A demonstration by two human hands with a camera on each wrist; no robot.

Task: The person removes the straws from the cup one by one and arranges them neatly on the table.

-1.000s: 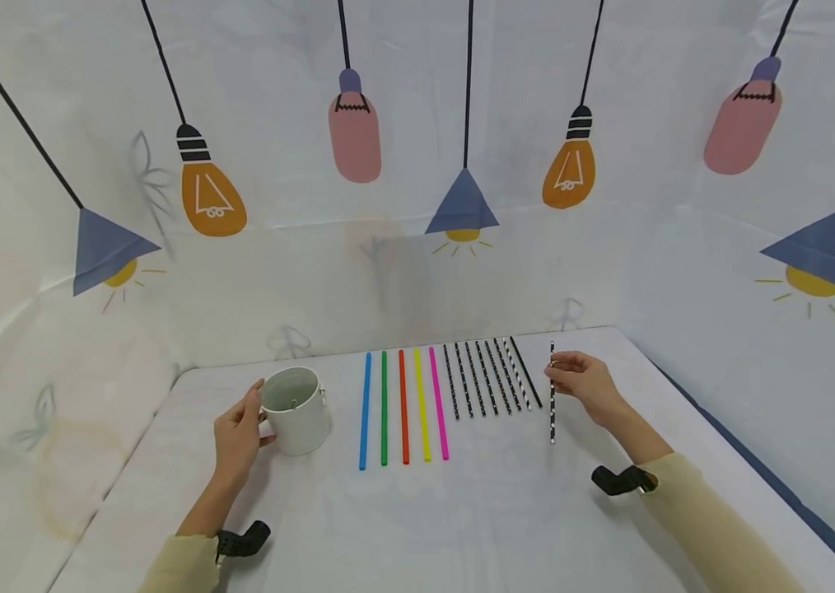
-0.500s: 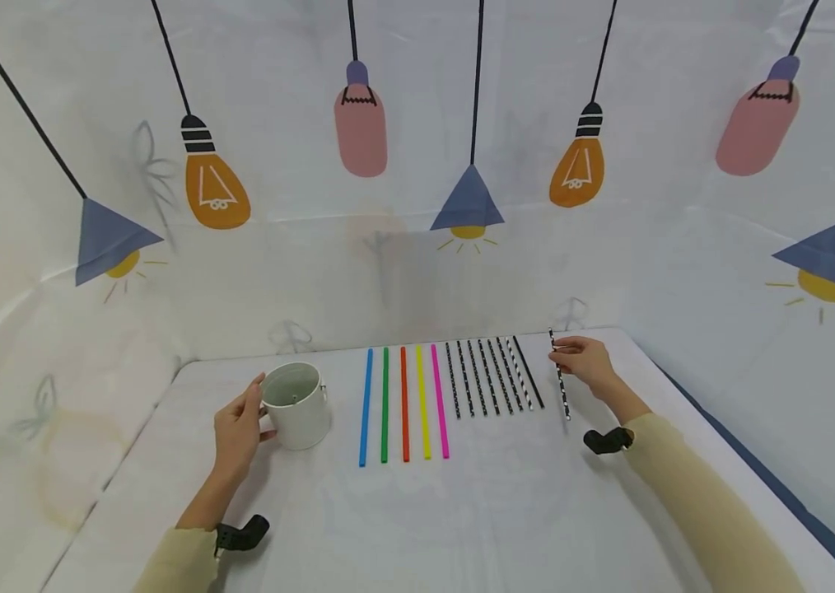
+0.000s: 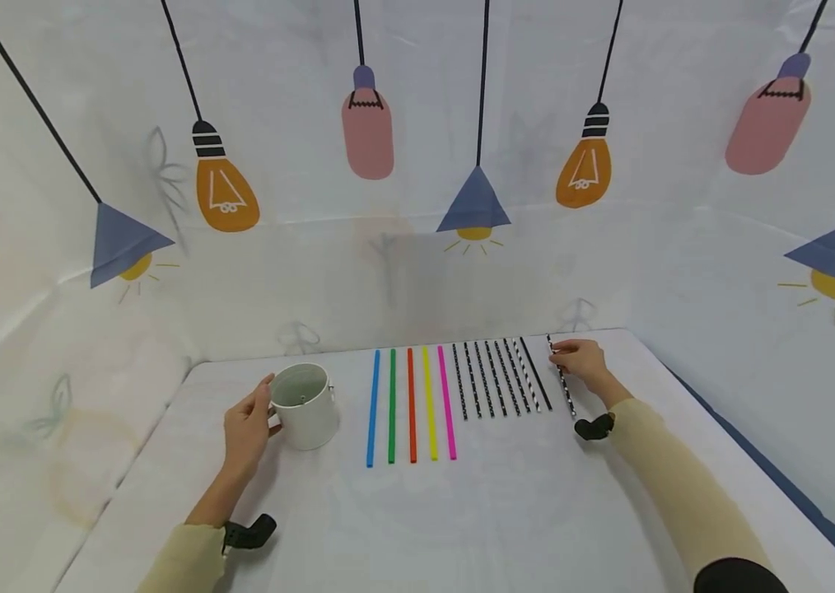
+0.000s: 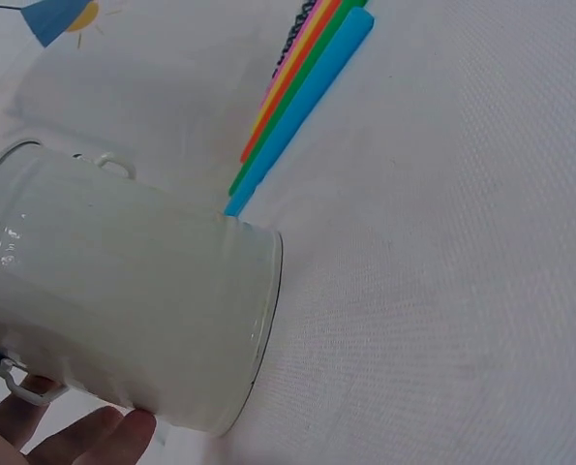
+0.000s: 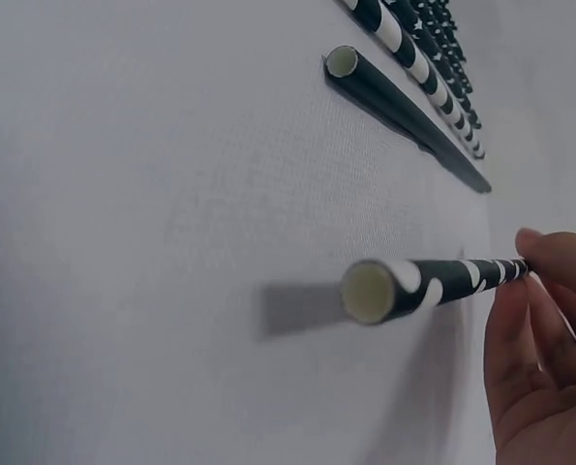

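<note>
My left hand [image 3: 247, 428] holds the near left side of a small white metal bucket [image 3: 312, 416], which stands upright on the left of the table. The left wrist view shows fingertips [image 4: 128, 431] against its wall beside a small metal ear. My right hand [image 3: 584, 365] pinches a black-and-white patterned straw [image 3: 562, 380] near its far end. In the right wrist view, the near end of this straw [image 5: 404, 291] is raised above the cloth and casts a shadow. To its left lies a plain black straw [image 5: 394, 102], apart from the held one.
A row of coloured straws, from a blue straw [image 3: 373, 408] to a pink straw [image 3: 447, 403], lies right of the bucket. Several black-and-white straws [image 3: 495, 379] continue the row. White cloth [image 3: 417, 527] covers the table, and a printed backdrop [image 3: 417, 272] stands behind it.
My right hand has moved the patterned straw away from me and tilted it, its near end lower, close beside the plain black straw. The left hand stays on the bucket; the view shifts slightly.
</note>
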